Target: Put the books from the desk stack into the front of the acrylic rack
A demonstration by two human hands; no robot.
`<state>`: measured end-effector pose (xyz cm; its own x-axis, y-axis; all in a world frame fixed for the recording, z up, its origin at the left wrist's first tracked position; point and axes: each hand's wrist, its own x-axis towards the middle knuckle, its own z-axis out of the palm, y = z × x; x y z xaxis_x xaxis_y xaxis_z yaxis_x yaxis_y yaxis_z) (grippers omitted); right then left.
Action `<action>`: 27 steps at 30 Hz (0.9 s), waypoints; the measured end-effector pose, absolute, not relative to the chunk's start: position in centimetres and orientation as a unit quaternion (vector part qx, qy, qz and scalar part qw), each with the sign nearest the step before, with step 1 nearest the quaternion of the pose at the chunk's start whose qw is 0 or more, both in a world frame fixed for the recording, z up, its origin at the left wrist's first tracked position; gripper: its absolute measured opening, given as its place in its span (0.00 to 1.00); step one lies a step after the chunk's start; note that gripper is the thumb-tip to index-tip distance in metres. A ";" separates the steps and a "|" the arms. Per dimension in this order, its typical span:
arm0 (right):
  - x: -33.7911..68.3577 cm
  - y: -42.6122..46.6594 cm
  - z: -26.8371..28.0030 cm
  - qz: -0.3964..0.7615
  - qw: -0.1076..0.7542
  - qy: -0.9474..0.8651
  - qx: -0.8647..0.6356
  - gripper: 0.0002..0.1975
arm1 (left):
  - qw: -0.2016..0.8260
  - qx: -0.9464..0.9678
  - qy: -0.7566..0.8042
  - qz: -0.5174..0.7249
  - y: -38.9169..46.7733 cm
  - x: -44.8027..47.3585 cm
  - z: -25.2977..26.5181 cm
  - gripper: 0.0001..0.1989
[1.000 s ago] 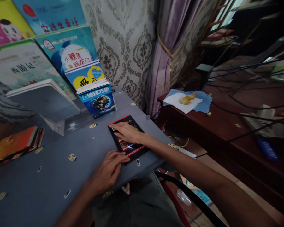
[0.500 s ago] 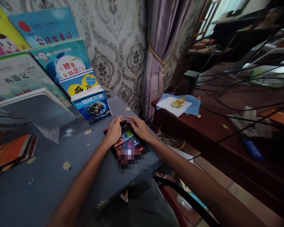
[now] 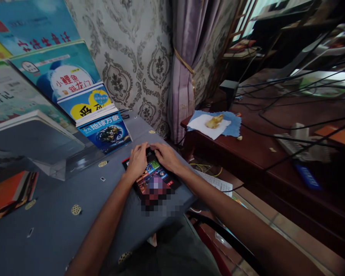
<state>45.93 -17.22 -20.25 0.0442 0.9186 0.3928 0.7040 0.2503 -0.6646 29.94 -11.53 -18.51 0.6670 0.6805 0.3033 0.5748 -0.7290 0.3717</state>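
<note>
A dark-covered book (image 3: 153, 168) with rows of small colourful pictures lies flat on the grey patterned tablecloth (image 3: 100, 191), near the table's right corner. Its lower part is pixelated. My left hand (image 3: 138, 161) rests palm down over the book's far left edge, fingers pointing away from me. Across from it, my right hand (image 3: 165, 156) lies on the far right edge, fingers bent inward and thumb over the cover. The fingertips of both hands come close together at the top of the book and partly hide it.
A tiered clear rack (image 3: 56, 168) of children's books, including a blue globe book (image 3: 109, 132), stands at left. Orange books (image 3: 8, 191) lie before it. On the right, a dark red desk (image 3: 255, 153) bears a blue cloth (image 3: 232, 124), cables and a keyboard (image 3: 303, 143). A purple curtain (image 3: 184, 69) hangs behind.
The view has shifted slightly right, so the rack and desk sit further left in the picture. Both hands stay at the book's far end with hardly any movement.
</note>
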 end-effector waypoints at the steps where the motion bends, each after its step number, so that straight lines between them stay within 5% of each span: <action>1: 45.9 -17.4 -20.1 0.136 0.407 -0.675 -0.600 0.19 | 0.124 0.904 0.346 0.218 -11.6 29.9 -18.4 0.26; 27: 47.9 -21.7 -20.0 0.203 0.448 -0.680 -0.544 0.19 | 0.142 0.923 0.289 0.211 -14.7 29.7 -18.1 0.25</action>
